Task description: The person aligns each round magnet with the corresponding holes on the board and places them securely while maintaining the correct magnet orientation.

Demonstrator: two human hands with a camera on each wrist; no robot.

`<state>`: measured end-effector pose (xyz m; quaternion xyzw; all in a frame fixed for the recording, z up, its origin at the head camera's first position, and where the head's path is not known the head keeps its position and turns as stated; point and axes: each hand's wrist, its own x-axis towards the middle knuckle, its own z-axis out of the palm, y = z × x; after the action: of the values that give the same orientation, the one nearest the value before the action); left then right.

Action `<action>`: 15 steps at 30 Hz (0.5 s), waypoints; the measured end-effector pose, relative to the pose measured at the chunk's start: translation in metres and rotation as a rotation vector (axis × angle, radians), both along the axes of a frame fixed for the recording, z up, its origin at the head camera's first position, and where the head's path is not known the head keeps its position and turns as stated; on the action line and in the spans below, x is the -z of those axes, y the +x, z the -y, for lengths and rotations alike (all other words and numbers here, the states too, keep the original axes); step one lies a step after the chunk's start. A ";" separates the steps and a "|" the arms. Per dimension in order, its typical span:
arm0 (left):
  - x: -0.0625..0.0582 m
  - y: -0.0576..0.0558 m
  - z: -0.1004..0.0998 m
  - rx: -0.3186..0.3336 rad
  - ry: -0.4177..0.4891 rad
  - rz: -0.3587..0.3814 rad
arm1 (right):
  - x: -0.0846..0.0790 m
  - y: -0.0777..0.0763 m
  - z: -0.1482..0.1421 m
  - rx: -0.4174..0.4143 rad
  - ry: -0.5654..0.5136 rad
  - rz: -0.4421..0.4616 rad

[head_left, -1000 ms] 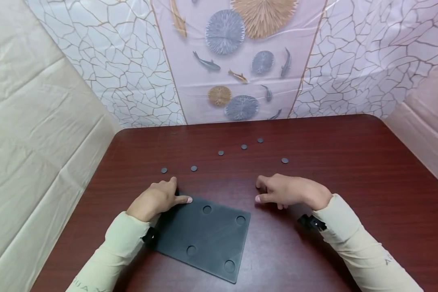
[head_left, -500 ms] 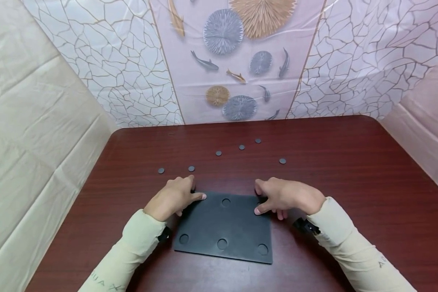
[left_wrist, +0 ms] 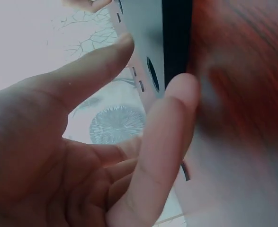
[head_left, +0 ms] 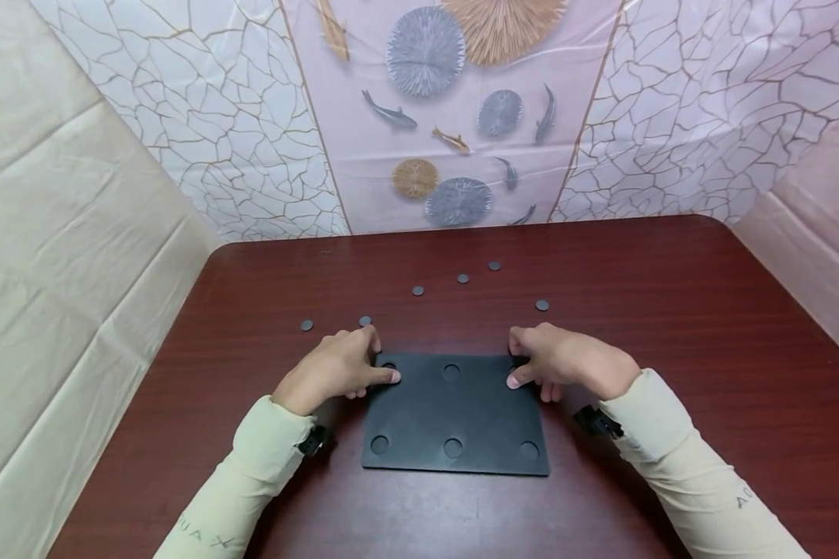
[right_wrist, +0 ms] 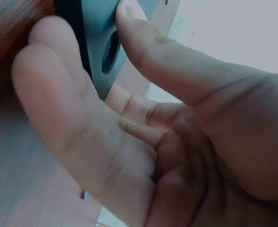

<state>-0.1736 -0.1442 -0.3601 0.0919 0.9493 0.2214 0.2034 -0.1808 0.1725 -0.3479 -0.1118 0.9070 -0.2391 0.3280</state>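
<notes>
A thin dark grey rectangular board [head_left: 454, 411] with several round shallow recesses lies nearly square to the person in the head view. At its far left corner my left hand [head_left: 335, 365] grips it, thumb on the top face and fingers at the edge. My right hand [head_left: 576, 359] holds the far right corner the same way, its thumb partly covering a recess. The left wrist view has the board's edge [left_wrist: 176, 38] by the bent index fingertip. In the right wrist view the board's corner [right_wrist: 98, 28] sits between thumb and fingers.
Several small dark round discs lie scattered beyond the board, among them a far left disc [head_left: 307, 325], one close beyond the left hand [head_left: 365, 321] and a right one [head_left: 542, 305]. The reddish-brown table [head_left: 706, 310] meets a patterned cloth backdrop [head_left: 252, 140] behind.
The board has turned from slanted to nearly straight and shifted right and slightly away. My left hand moved right with it; my right hand, off the board at first, has taken its far right corner.
</notes>
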 end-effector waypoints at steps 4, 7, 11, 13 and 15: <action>-0.005 0.004 0.000 0.008 -0.101 0.021 | 0.000 -0.002 0.000 0.030 0.012 -0.017; -0.007 0.008 -0.003 0.060 -0.176 0.060 | -0.001 -0.003 -0.002 0.039 0.024 -0.047; -0.006 0.009 -0.004 0.079 -0.141 0.121 | -0.003 -0.003 -0.005 0.027 0.026 -0.118; -0.003 0.007 -0.003 0.055 -0.078 0.139 | -0.001 -0.004 -0.006 0.018 0.027 -0.161; 0.001 0.006 -0.002 0.024 -0.019 0.155 | 0.001 -0.004 -0.005 0.018 0.022 -0.199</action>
<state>-0.1679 -0.1424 -0.3608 0.0839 0.9316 0.2164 0.2798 -0.1848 0.1776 -0.3487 -0.1234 0.9387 -0.2199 0.2353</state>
